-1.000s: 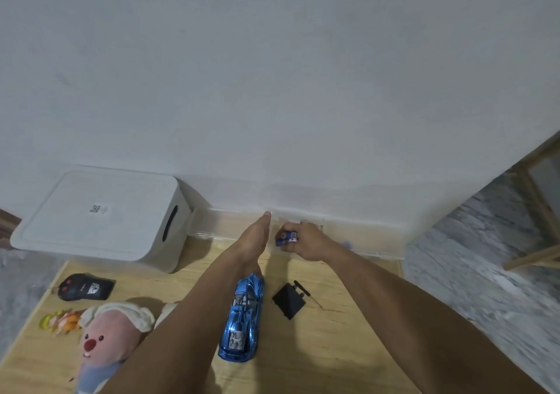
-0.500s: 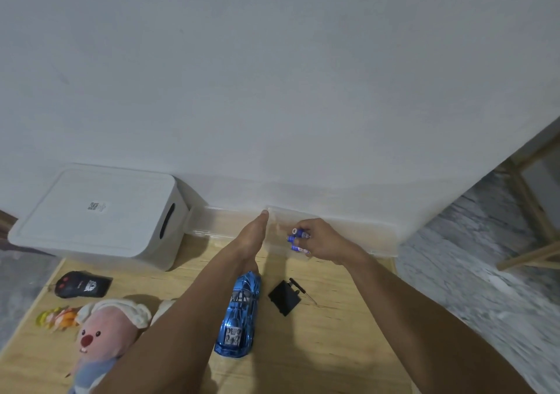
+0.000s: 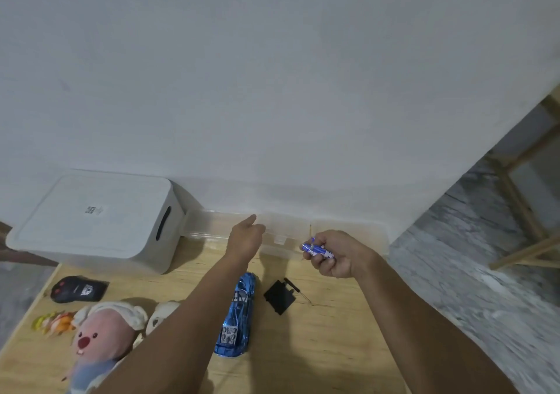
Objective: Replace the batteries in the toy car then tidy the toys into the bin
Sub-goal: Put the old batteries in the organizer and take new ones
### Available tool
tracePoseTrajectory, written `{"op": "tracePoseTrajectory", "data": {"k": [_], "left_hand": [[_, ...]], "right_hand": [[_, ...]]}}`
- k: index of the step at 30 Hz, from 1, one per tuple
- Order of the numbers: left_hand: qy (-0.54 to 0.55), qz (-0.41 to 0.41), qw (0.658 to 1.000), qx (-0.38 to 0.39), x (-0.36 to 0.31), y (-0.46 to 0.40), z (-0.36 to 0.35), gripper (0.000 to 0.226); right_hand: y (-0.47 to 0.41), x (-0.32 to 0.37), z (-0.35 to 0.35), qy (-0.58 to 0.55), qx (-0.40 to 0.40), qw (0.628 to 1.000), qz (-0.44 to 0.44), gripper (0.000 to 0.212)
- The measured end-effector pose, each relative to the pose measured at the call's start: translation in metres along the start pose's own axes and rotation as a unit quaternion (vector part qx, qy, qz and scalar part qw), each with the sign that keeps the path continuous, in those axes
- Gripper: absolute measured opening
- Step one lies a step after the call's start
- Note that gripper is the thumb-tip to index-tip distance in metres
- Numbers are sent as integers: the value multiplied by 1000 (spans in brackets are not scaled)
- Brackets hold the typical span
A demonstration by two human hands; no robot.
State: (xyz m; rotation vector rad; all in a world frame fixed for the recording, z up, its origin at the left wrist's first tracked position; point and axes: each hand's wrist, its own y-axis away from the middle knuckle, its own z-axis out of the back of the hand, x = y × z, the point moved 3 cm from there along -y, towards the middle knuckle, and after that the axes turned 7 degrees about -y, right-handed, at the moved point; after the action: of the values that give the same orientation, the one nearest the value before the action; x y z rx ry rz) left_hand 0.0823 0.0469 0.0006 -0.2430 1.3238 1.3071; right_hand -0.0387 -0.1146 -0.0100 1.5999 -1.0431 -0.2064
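A shiny blue toy car (image 3: 238,318) lies on the wooden table, partly under my left forearm. Beside it rest a black battery cover (image 3: 279,297) and a small screwdriver (image 3: 295,287). My right hand (image 3: 336,254) is shut on blue batteries (image 3: 316,249), raised just in front of a clear plastic box (image 3: 288,233) by the wall. My left hand (image 3: 245,239) rests against that box's front edge with fingers extended. A white lidded bin (image 3: 97,221) stands at the back left.
A black remote controller (image 3: 78,289), a small yellow-orange figure (image 3: 54,324), a pink plush (image 3: 103,342) and a pale round toy (image 3: 163,315) lie at the left. The table ends at the right over grey floor, where a wooden frame (image 3: 521,211) stands.
My right hand has drawn back from the clear box toward me and to the right, still gripping the blue batteries. My left hand stays at the box.
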Motion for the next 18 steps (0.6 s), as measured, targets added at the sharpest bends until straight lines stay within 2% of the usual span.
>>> {"op": "tracePoseTrajectory", "data": {"k": [3,6,13,18], "left_hand": [[-147,-63,987,-5,2,7,-3,54],[-242,-92,966,2,8,10,-8,56],[-342,-123,932,-11,23,9,-17,54],[-462,-198,863,-40,29,7,-21,44]], "right_hand": [[0,-2,1,-21,-31,999,31,14],[-5,-1,3,-27,-74,993,93,15],[-18,-3,-6,23,-108,981,159,19],[-20,-4,-7,126,-153,960,197,21]]}}
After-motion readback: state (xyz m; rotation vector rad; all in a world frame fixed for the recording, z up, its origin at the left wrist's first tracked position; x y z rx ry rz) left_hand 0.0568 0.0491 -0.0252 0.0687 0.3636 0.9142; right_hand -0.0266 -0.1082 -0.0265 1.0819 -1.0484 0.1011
